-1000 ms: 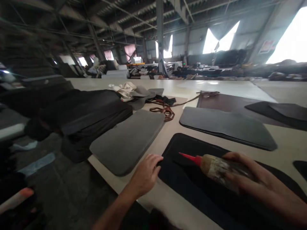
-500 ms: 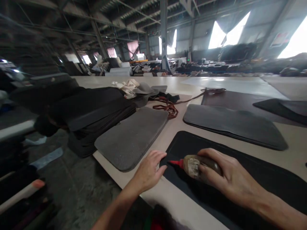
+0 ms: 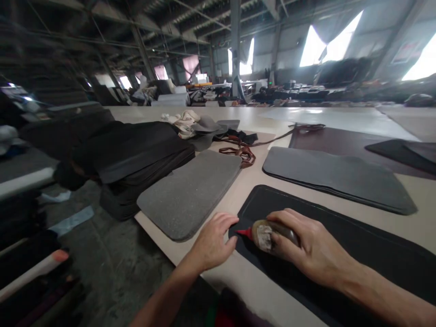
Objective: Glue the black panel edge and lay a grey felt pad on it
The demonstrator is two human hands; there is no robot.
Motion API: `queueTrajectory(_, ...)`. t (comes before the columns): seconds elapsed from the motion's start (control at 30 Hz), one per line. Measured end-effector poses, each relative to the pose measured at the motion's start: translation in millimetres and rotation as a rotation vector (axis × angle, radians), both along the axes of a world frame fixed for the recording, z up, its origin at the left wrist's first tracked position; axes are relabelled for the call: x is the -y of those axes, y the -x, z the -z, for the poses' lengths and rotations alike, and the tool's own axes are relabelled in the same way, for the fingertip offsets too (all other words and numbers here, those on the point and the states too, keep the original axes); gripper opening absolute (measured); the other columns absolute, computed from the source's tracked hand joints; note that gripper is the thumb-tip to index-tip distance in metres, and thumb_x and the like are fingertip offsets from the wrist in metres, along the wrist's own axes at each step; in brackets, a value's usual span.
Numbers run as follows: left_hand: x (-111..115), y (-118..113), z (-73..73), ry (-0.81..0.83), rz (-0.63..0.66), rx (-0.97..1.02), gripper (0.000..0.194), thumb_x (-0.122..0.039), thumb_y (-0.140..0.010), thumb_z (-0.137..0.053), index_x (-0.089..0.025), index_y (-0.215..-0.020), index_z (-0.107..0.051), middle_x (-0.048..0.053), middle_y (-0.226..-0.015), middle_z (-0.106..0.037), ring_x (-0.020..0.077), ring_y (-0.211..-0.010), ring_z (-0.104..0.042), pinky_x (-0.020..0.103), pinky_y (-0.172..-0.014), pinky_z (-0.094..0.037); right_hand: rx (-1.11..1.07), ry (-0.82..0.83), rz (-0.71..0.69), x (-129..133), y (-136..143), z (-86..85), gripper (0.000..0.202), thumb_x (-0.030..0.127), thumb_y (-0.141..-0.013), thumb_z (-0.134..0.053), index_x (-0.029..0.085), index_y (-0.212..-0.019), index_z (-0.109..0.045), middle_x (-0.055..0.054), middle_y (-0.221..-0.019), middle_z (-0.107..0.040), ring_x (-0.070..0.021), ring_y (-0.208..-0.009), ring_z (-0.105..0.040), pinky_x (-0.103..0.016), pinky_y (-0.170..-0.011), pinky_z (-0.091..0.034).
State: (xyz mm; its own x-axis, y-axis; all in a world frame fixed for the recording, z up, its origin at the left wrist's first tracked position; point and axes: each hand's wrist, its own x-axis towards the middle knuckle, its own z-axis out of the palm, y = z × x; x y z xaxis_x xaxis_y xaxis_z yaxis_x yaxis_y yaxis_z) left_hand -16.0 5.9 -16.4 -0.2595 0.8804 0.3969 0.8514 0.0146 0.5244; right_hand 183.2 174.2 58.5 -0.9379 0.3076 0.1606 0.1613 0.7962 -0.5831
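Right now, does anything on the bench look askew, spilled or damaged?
One oddity: the grey felt mat overhangs the pale table's near edge, beside the stack of black mats. The smeared squeeze bottle with the red nozzle, in the right hand, shows no spill on the black mat.

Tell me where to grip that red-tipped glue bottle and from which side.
Grip the bottle around its wide body, from above and behind, as the right hand does. It lies nearly flat on the black mat, red nozzle pointing left at the mat's edge by the left hand, so keep the tip clear.
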Motion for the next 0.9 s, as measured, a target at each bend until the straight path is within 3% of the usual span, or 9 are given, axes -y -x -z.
queueTrajectory(0.47, -1, 3, 3.1, -0.013, 0.013, -0.004, 0.036, -0.007, -0.080, -0.059, -0.018, -0.113, -0.066, 0.009, -0.125, -0.067, 0.0236, -0.121, -0.056, 0.045, -0.110, -0.046, 0.109, -0.253, -0.168, 9, 24, -43.8, 0.023, 0.026, -0.095, -0.048, 0.021, -0.107, -0.067, -0.005, -0.092, -0.058, -0.0159, -0.079, -0.057, -0.027, -0.070, -0.038)
queueTrajectory(0.9, -1, 4, 4.0, -0.010, 0.006, -0.005, 0.037, -0.007, -0.078, -0.060, -0.019, -0.113, -0.067, 0.008, -0.125, -0.067, 0.0240, -0.120, -0.057, 0.047, -0.108, -0.047, 0.187, -0.219, -0.178, 2, 11, -57.7, 0.021, 0.025, -0.094, -0.049, 0.023, -0.104, -0.068, -0.003, -0.092, -0.057, -0.0163, -0.080, -0.056, -0.029, -0.072, -0.036)
